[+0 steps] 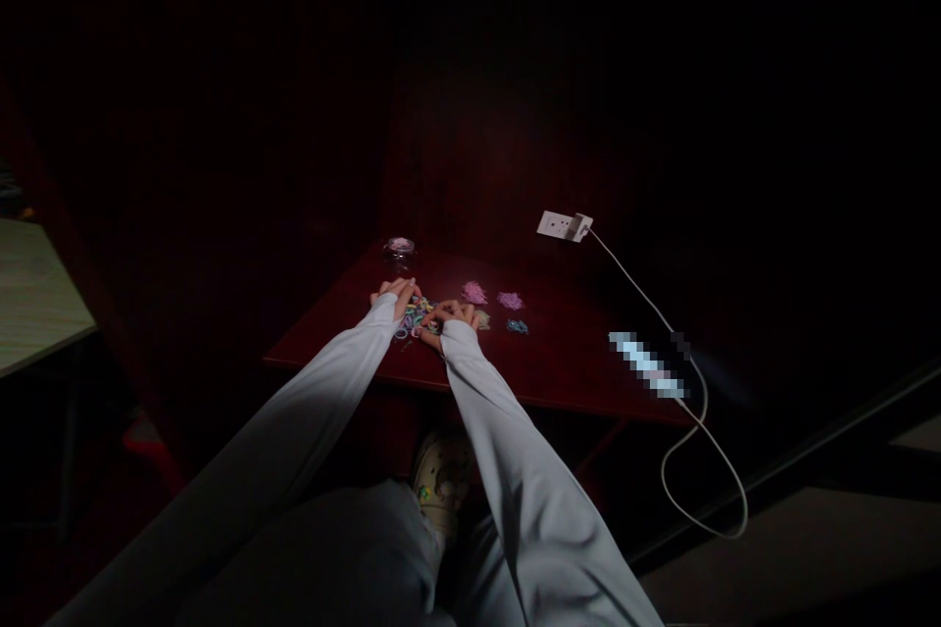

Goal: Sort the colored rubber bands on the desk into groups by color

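On the dark red tabletop lies a mixed pile of small multicoloured bands (417,315), which look like little elastic hair ties. My left hand (397,293) rests at the pile's left far side, fingers stretched and slightly bent. Across from it, my right hand (454,313) reaches over the pile's right side with thumb and fingers apart. Whether either fingertip touches a single band is too small to make out. Right of the hands are separate heaps: pink bands (474,293), purple bands (510,301), blue bands (518,326) and pale yellowish bands (483,320), partly hidden by my right hand.
A clear jar (400,257) with a pinkish top stands at the table's back left. On the wall, a white socket (564,225) holds a plug, whose white cable (744,509) runs to a blurred-out bright device (647,365) at the right. The table (573,382) ends just before my knees.
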A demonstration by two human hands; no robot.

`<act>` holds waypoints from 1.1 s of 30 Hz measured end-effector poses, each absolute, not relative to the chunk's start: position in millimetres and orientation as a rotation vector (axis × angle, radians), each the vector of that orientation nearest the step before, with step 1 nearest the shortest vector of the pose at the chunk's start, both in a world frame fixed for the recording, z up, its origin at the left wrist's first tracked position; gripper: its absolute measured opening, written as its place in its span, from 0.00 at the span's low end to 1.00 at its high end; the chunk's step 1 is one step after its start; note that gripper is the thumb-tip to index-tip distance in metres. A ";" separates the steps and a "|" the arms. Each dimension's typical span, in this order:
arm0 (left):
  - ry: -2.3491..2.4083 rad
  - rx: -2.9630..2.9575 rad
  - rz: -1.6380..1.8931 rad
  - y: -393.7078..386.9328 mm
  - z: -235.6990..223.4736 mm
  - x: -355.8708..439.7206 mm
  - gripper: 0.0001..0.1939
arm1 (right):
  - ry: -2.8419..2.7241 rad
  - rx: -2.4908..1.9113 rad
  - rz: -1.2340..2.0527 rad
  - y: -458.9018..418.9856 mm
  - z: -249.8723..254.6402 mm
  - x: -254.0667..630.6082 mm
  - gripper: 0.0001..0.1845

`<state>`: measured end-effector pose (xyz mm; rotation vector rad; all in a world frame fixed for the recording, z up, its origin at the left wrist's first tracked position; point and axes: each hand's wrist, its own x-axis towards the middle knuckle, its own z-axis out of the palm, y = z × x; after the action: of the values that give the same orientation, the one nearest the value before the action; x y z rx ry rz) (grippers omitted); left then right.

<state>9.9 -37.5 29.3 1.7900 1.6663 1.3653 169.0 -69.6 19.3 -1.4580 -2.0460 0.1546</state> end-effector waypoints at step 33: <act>1.729 2.061 1.091 -30.1 17.1 6.7 0.15 | -1.719 -1.466 0.252 -53.6 11.9 172.3 0.08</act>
<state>6.7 -30.1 17.1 2.0609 1.7287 1.0906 172.3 -53.6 11.9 -1.4660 -1.7191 0.2524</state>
